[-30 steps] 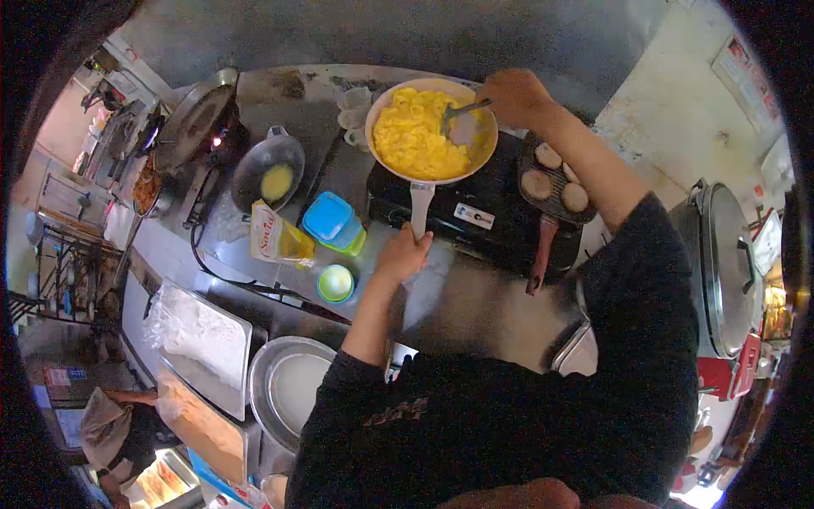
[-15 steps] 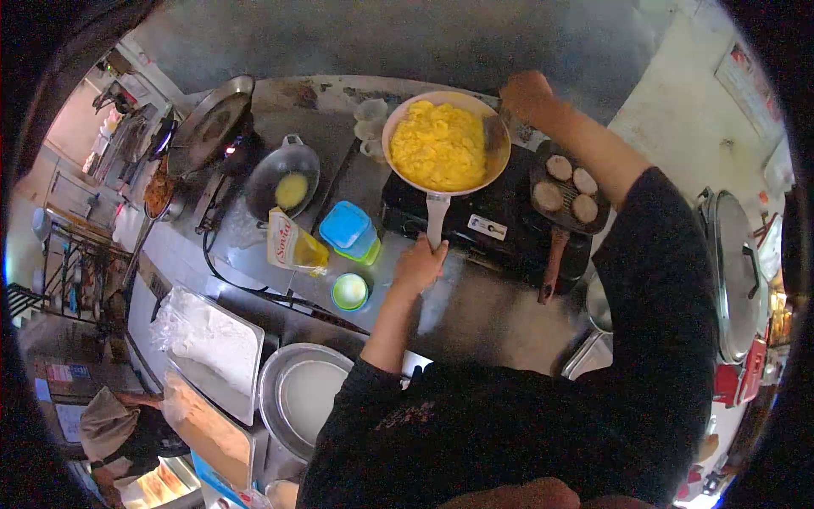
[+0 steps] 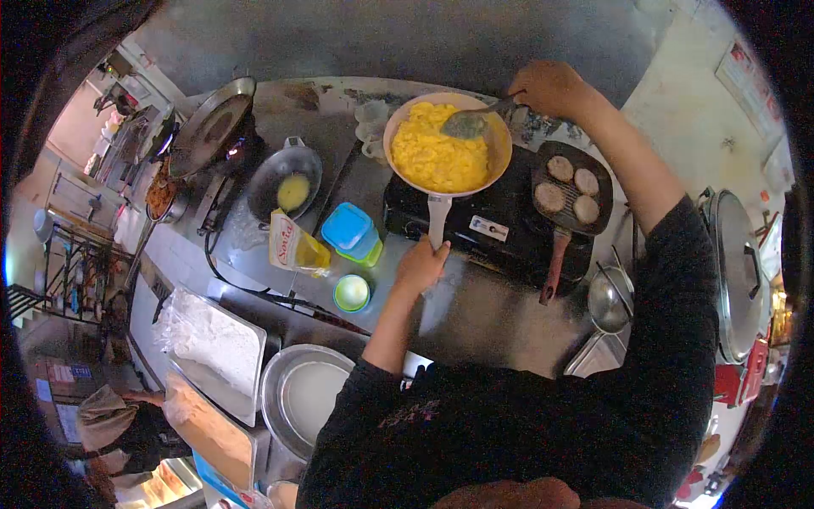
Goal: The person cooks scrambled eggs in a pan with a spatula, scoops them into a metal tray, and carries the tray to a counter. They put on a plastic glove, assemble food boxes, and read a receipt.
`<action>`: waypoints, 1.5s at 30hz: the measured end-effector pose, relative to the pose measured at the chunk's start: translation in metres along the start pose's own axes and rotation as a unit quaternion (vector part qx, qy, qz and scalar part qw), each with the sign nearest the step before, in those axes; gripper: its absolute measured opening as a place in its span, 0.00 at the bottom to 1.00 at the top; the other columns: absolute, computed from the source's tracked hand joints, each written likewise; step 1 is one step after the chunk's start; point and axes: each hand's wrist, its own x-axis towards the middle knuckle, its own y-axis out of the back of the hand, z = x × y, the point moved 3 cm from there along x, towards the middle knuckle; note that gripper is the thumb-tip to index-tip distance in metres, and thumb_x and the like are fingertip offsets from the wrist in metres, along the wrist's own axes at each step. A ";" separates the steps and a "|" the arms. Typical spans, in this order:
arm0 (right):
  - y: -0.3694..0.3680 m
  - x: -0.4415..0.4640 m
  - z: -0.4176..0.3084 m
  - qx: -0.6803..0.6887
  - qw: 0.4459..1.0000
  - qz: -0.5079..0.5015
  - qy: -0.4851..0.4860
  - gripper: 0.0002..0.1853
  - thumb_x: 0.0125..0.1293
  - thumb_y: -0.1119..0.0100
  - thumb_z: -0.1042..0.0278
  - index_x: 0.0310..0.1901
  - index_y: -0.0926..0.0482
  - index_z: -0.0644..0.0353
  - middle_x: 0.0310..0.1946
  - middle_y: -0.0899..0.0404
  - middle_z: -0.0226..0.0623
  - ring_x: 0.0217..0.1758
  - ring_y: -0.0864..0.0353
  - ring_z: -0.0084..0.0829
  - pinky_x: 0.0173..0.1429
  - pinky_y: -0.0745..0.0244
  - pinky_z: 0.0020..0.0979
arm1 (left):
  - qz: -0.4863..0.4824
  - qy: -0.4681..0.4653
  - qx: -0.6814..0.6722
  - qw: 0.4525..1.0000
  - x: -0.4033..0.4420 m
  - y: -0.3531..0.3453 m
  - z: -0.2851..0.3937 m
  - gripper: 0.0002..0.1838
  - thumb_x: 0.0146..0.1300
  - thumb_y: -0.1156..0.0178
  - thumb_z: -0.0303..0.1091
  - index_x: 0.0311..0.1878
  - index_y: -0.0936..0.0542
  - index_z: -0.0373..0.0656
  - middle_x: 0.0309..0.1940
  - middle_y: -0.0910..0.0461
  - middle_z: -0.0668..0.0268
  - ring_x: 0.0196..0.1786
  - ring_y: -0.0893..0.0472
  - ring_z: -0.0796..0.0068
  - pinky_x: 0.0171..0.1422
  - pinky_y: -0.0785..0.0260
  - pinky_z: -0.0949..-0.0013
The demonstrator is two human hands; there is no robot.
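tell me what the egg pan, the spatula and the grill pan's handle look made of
Egg pan: probably coated metal, given its smooth, pale pinkish inner wall. Spatula: grey with a dull sheen; metal or plastic, I can't tell. Grill pan's handle: wood or wood-look plastic, fairly dull, from its uneven reddish-brown colour.

The scrambled eggs (image 3: 437, 161) are yellow, the frying-pan handle (image 3: 438, 219) whitish, the stove (image 3: 521, 212) black, the container lid (image 3: 346, 225) blue.

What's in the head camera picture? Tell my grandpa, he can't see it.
A person's left hand grips a pan of yellow food, probably egg, by its handle; the right hand holds a spatula over it. On the right, four patties lie in a grill pan.
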 end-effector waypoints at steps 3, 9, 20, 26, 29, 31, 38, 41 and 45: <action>-0.005 0.001 0.002 -0.012 0.992 -0.064 -0.107 0.11 0.65 0.39 0.61 0.44 0.13 0.53 0.41 0.14 0.43 0.50 0.15 0.44 0.54 0.19 0.45 | -0.027 0.035 -0.022 0.999 -0.017 0.014 0.020 0.26 0.71 0.47 0.56 0.52 0.27 0.38 0.25 0.16 0.59 0.32 0.13 0.57 0.47 0.23 0.52; -0.070 0.036 -0.006 0.044 0.979 -0.024 -0.198 0.16 0.62 0.38 0.59 0.39 0.14 0.66 0.41 0.14 0.51 0.44 0.13 0.48 0.48 0.18 0.46 | 0.008 0.000 0.000 1.000 -0.012 0.014 0.014 0.27 0.70 0.46 0.55 0.52 0.27 0.36 0.23 0.16 0.58 0.30 0.13 0.58 0.44 0.22 0.54; -0.150 0.030 -0.064 0.035 0.989 0.141 0.036 0.20 0.63 0.44 0.70 0.56 0.19 0.66 0.39 0.14 0.48 0.38 0.13 0.45 0.42 0.18 0.42 | -0.007 0.011 -0.014 1.000 -0.012 0.011 0.015 0.25 0.71 0.47 0.56 0.45 0.26 0.38 0.23 0.17 0.58 0.33 0.13 0.55 0.46 0.24 0.52; -0.159 -0.072 -0.139 -0.071 0.993 0.090 0.038 0.16 0.63 0.46 0.71 0.51 0.22 0.69 0.34 0.16 0.51 0.35 0.12 0.40 0.30 0.19 0.42 | -0.022 0.011 -0.031 0.999 -0.013 0.011 0.019 0.26 0.71 0.47 0.56 0.47 0.25 0.37 0.23 0.16 0.58 0.37 0.13 0.54 0.48 0.25 0.52; -0.186 -0.028 -0.099 0.148 0.981 0.043 -0.117 0.14 0.63 0.45 0.70 0.46 0.19 0.68 0.30 0.16 0.48 0.33 0.12 0.39 0.29 0.20 0.39 | -0.009 -0.002 -0.024 1.000 0.000 0.000 0.002 0.27 0.70 0.46 0.57 0.47 0.25 0.36 0.23 0.16 0.58 0.36 0.13 0.54 0.47 0.25 0.54; -0.112 -0.024 -0.081 -0.027 0.993 0.115 0.005 0.11 0.62 0.44 0.67 0.40 0.15 0.62 0.29 0.15 0.49 0.33 0.11 0.45 0.35 0.15 0.42 | -0.006 0.006 -0.020 1.000 -0.004 0.003 0.007 0.27 0.70 0.46 0.57 0.46 0.25 0.36 0.23 0.16 0.58 0.36 0.13 0.54 0.47 0.25 0.54; -0.036 -0.087 -0.154 0.055 0.997 -0.023 -0.049 0.09 0.60 0.42 0.68 0.34 0.13 0.61 0.32 0.14 0.45 0.40 0.11 0.44 0.41 0.15 0.46 | 0.006 -0.019 -0.039 0.999 0.008 -0.008 -0.011 0.27 0.71 0.47 0.57 0.47 0.24 0.36 0.22 0.16 0.58 0.36 0.13 0.54 0.48 0.25 0.54; -0.138 -0.045 -0.148 0.024 0.992 0.115 0.034 0.08 0.57 0.40 0.69 0.32 0.15 0.64 0.31 0.15 0.48 0.35 0.12 0.45 0.38 0.16 0.43 | 0.025 -0.009 -0.018 0.999 -0.021 0.012 0.025 0.27 0.71 0.47 0.57 0.47 0.24 0.36 0.23 0.16 0.59 0.35 0.13 0.55 0.48 0.24 0.54; -0.039 -0.015 -0.078 0.040 0.995 0.062 -0.062 0.10 0.54 0.36 0.67 0.35 0.14 0.64 0.34 0.14 0.52 0.39 0.12 0.49 0.40 0.16 0.47 | 0.028 -0.013 0.028 0.999 -0.009 0.006 0.014 0.26 0.70 0.46 0.56 0.47 0.24 0.37 0.22 0.16 0.59 0.34 0.13 0.57 0.47 0.24 0.53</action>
